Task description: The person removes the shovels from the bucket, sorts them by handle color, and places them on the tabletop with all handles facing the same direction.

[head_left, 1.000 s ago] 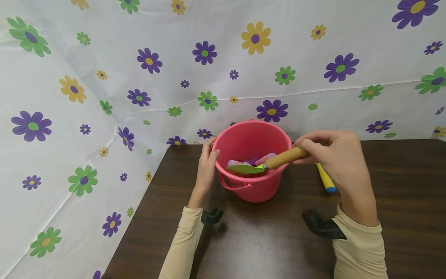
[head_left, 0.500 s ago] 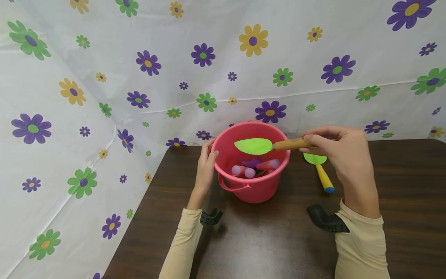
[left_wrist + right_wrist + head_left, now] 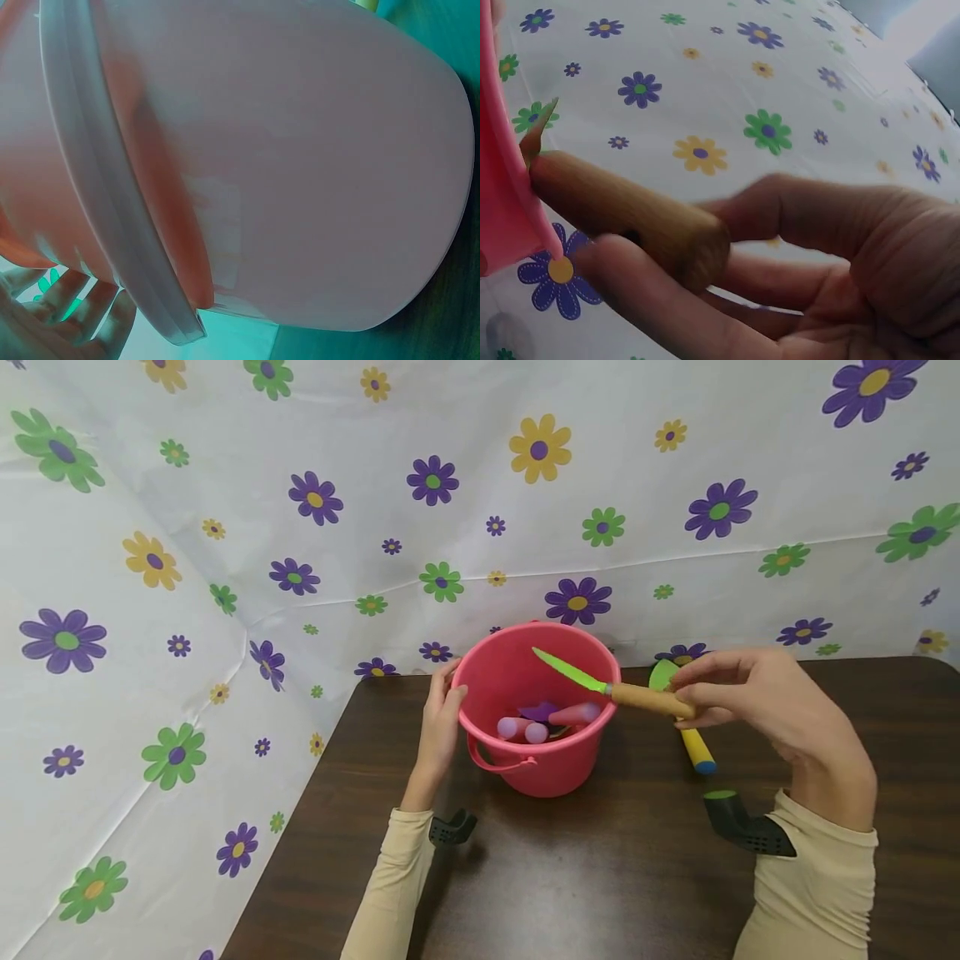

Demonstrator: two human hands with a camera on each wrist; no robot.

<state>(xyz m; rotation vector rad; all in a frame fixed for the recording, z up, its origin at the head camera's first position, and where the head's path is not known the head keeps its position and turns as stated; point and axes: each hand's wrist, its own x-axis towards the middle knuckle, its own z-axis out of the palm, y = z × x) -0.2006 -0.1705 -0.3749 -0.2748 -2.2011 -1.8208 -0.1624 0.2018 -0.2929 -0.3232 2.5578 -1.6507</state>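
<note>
A pink bucket (image 3: 555, 774) stands on the table, its mouth tilted toward me. My left hand (image 3: 437, 722) grips its left rim; in the left wrist view, fingers (image 3: 112, 319) show behind the rim. By the end of its wooden handle (image 3: 647, 697), my right hand (image 3: 757, 693) pinches a hand trowel. Its green blade (image 3: 570, 671) slants up to the left over the bucket's mouth, nearly edge-on. The right wrist view shows thumb and fingers around the handle (image 3: 630, 210). Inside the bucket lie pink pieces with lilac ends (image 3: 513, 728) and a purple piece (image 3: 538, 711).
Right of the bucket, a second small tool with a yellow, blue-tipped handle (image 3: 697, 750) and a green head (image 3: 663, 672) lies on the dark wooden table (image 3: 555, 868), partly behind my right hand. A flowered white sheet (image 3: 337, 435) hangs behind and to the left.
The trowel has risen from inside the bucket and moved right with my right hand. Its blade has turned from face-on to nearly edge-on, tip now up. My left hand stays on the rim.
</note>
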